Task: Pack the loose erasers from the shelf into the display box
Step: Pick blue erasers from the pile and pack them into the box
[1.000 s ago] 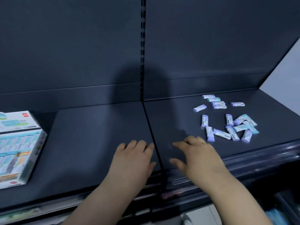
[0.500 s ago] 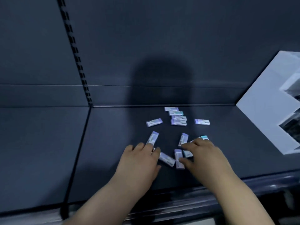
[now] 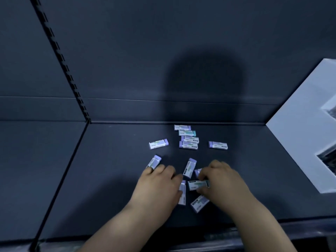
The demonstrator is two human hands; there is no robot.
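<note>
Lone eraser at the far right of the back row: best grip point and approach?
Pinch the lone eraser across its two long sides at mid-length, coming from above. It lies flat, long axis left-right, clear of the other erasers, so both sides are free.

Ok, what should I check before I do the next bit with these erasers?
1. Right hand pinches one small white-and-purple rectangular eraser: ok.
2. Left hand has a grip on an eraser: cannot tell; its fingers lie over some.
3. Display box in sight: not ok, none in view.
4. Other erasers lie flat on the dark metal shelf, unblocked: ok.
</note>
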